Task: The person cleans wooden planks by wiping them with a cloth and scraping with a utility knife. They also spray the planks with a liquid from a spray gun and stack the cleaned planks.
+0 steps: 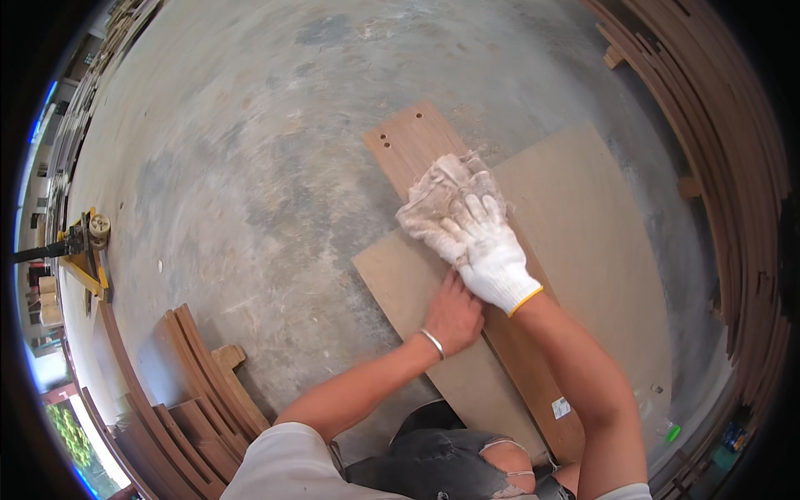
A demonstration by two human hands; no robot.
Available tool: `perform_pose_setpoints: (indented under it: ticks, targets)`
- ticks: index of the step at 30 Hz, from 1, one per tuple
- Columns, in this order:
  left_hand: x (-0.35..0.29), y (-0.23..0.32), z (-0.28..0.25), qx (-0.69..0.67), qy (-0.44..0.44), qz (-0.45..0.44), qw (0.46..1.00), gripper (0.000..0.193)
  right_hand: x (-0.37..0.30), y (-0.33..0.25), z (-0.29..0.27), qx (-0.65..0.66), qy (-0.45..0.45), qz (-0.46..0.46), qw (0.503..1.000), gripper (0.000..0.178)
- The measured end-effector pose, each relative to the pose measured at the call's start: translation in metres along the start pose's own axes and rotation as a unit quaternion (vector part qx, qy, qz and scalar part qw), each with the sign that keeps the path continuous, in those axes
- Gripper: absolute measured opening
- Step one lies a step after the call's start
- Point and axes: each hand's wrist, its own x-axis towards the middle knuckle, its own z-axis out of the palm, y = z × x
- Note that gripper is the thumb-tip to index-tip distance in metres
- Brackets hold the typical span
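A long brown wooden board (427, 143) with several small holes near its far end lies slantwise in front of me. My right hand (493, 254), in a white knit glove with a yellow cuff, presses a crumpled, dirty whitish cloth (437, 200) onto the board's upper face. Its fingers are spread flat over the cloth. Bare but for a silver bracelet at the wrist, my left hand (456, 318) is closed at the board's left edge, just below the glove. The glove hides part of its fingertips. Nearer to me, a white label (561, 407) sticks to the board.
Under the board lie flat light-brown sheets (575, 192) on the grey concrete floor (250, 175). Long brown planks are stacked along the right (708, 150), and more brown boards (187, 375) stand at lower left. A yellow pallet jack (87, 258) is at far left. A clear bottle with a green cap (672, 432) lies at lower right.
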Motion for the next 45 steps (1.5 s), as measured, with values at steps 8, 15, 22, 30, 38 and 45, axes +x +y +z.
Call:
perform_pose_setpoints:
  ticks: [8,15,22,30,38,45]
  targets:
    - [-0.05,0.106,0.006,-0.299,-0.066,0.122,0.944,0.029,0.038,-0.039,0.013,0.076,0.135,-0.042,0.987,0.047]
    - [-0.026,0.024,-0.094,-0.222,0.006,0.06,0.973,0.026,-0.255,-0.062,-0.013,0.196,-0.002,0.033,0.98,0.047]
    - [0.057,0.015,-0.024,-0.102,0.003,0.109,0.989,0.034,-0.455,-0.068,-0.038,0.411,-0.035,0.151,0.898,0.043]
    - [0.044,0.095,0.047,0.108,-0.146,0.212,0.96,0.057,-0.701,-0.153,0.017,0.268,-0.123,0.745,0.599,0.063]
    - [-0.036,0.156,0.078,-0.099,-0.221,0.319,0.916,0.069,-0.386,-0.06,0.018,0.094,0.221,0.442,0.864,0.046]
    - [-0.061,0.215,0.082,-0.028,-0.296,0.385,0.874,0.092,-0.57,-0.117,-0.009,-0.014,0.094,0.476,0.875,0.055]
